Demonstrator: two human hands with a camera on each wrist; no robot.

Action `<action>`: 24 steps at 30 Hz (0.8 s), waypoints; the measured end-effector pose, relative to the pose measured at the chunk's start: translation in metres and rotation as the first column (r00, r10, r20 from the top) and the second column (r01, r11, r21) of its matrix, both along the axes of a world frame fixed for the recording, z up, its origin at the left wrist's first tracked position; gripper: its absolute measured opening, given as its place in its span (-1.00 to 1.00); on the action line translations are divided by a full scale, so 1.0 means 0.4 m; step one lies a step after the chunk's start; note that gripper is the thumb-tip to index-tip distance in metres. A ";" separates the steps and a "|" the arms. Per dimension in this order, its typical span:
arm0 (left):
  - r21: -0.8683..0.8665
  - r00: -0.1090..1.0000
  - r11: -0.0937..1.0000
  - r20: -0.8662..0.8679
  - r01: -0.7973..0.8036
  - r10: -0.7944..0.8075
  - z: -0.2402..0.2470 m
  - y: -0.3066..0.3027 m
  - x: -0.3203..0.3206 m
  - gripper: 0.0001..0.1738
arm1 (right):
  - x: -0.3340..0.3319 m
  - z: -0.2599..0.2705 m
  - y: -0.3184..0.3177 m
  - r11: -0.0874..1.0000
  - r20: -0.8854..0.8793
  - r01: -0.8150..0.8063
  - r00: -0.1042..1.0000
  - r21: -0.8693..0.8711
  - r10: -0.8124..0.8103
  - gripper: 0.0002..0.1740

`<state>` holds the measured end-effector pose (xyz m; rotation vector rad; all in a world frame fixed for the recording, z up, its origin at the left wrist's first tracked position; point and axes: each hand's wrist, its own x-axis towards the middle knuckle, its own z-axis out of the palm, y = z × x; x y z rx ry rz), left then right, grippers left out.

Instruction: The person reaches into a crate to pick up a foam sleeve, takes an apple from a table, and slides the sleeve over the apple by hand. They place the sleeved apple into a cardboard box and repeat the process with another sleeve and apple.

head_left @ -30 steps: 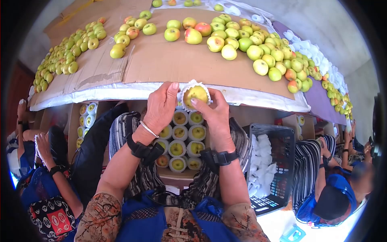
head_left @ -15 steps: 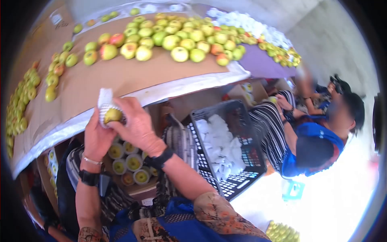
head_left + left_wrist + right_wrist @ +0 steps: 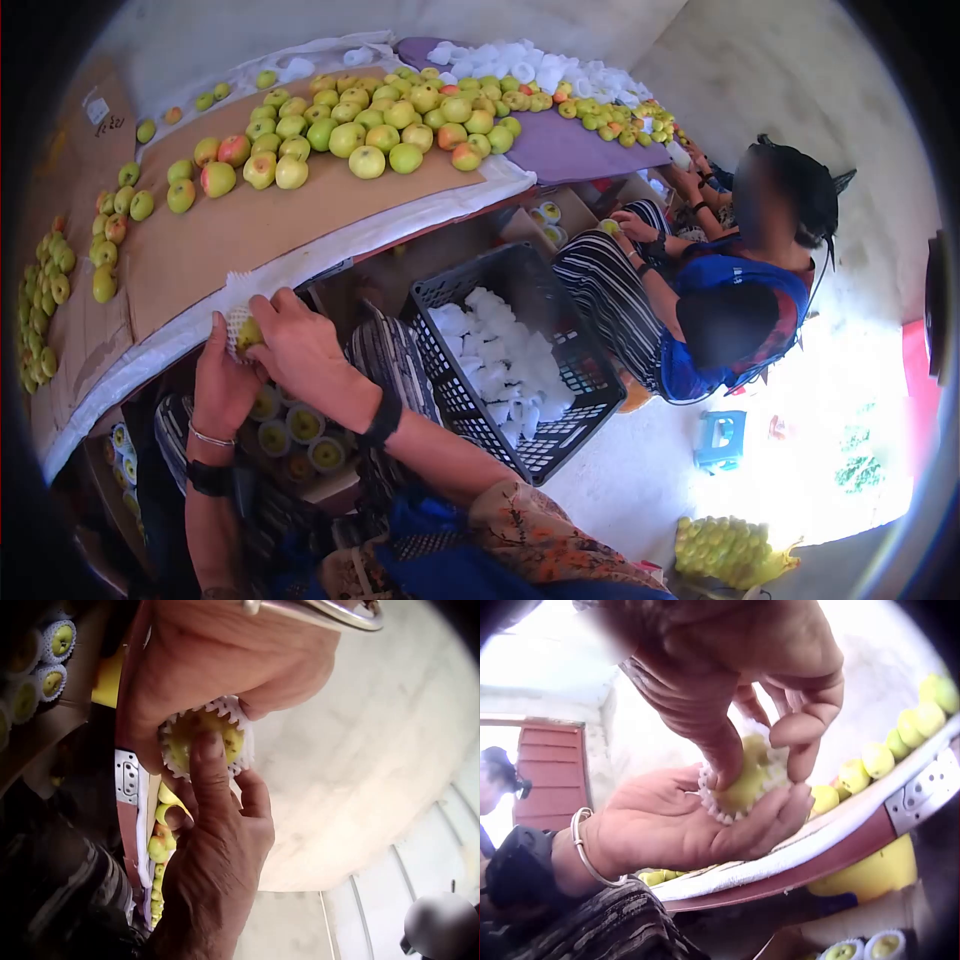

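Observation:
A yellow-green apple (image 3: pixel 242 334) in a white foam net is held between both hands, above the near edge of the table. My left hand (image 3: pixel 222 385) cups it from below and the side, its fingers curled round the net in the right wrist view. From the other side my right hand (image 3: pixel 305 350) grips it; in the left wrist view the thumb presses on the face of the apple (image 3: pixel 234 742) inside the frilled rim of the net. The right wrist view shows the apple (image 3: pixel 746 784) resting on the left palm, with foam round its sides.
Many loose apples (image 3: pixel 345 137) lie on the cardboard-covered table (image 3: pixel 270 215). A black crate (image 3: pixel 590 392) of white foam nets stands right of my knees. Netted apples (image 3: pixel 305 424) sit in a box below my hands. Another person (image 3: pixel 740 290) sits at the right.
The head view has turned to the right, bringing the crate and the seated person further in. Both hands keep hold of the netted apple, now with the foam standing up above it.

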<state>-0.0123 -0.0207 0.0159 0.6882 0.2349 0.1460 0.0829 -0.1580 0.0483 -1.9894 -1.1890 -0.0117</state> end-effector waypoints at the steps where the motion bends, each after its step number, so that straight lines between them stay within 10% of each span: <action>1: 0.027 1.000 1.000 -0.031 -0.003 0.004 0.002 -0.017 -0.013 -0.49 | -0.013 0.000 -0.022 0.999 0.026 0.018 0.999 0.030 -0.018 -0.45; 11: -0.043 0.967 0.995 -0.241 -0.095 0.082 -0.101 -0.109 -0.142 -0.56 | -0.166 -0.158 -0.100 0.990 -0.287 0.117 0.954 0.073 -0.092 -0.41; 24: -0.090 0.976 0.979 -0.132 -0.184 0.171 -0.119 -0.128 -0.151 -0.58 | -0.221 -0.194 -0.058 0.976 -0.269 0.209 0.945 0.057 -0.187 -0.46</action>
